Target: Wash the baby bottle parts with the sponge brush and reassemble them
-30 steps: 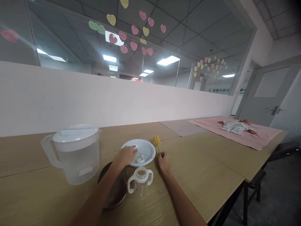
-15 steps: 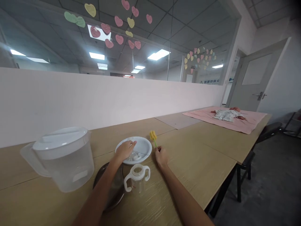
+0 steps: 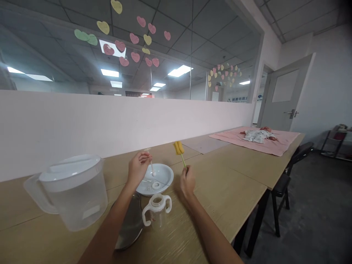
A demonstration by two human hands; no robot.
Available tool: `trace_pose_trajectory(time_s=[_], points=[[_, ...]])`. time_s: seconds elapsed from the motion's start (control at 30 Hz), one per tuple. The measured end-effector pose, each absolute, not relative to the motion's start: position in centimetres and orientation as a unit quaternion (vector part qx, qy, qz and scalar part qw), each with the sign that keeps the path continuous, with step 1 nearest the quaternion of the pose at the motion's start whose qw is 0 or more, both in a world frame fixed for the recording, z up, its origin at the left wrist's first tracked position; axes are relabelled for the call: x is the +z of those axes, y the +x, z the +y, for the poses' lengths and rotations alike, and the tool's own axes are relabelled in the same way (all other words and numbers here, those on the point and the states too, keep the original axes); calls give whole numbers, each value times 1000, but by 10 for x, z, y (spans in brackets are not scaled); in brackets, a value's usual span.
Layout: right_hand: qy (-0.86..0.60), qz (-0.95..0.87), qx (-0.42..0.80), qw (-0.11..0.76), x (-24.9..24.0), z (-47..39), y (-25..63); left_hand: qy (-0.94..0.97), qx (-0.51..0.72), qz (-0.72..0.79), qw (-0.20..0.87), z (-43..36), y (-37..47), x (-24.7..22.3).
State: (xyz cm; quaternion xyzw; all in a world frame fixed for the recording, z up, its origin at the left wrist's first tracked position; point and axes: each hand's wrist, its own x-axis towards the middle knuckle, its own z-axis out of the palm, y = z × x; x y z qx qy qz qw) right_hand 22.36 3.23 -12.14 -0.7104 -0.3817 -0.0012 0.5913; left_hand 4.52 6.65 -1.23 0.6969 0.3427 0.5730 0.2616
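L hand (image 3: 139,167) pinching a thin straw (image 3: 152,169) w/ white blob at its low end, over the white bowl (image 3: 168,179); a white ring (image 3: 156,186) lies in bowl; R hand (image 3: 188,179) closed round green stick of yellow sponge brush (image 3: 179,148), sponge up, R of bowl; two-handled cup (image 3: 159,211) upright on surface (image 3: 233,190) nr bowl; lidded jug (image 3: 77,194) well to L.
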Motion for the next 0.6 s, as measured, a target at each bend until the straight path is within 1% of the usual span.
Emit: trace_pose_trajectory(time_s=[0.1,0.2,0.3,0.4,0.6], points=[[-656,-425,-34,623,-115,24,218,683,573,323,318,52,44,-3],[-615,-461,-52,638,-115,19,213,695,541,326,343,42,45,-1],[-599,-504,-71,618,-119,21,209,712,514,342,335,38,44,-1],[-603,-523,-97,594,-124,24,206,706,519,370,309,38,42,-2],[-572,-542,-121,604,-123,20,204,698,531,377,297,36,39,0]])
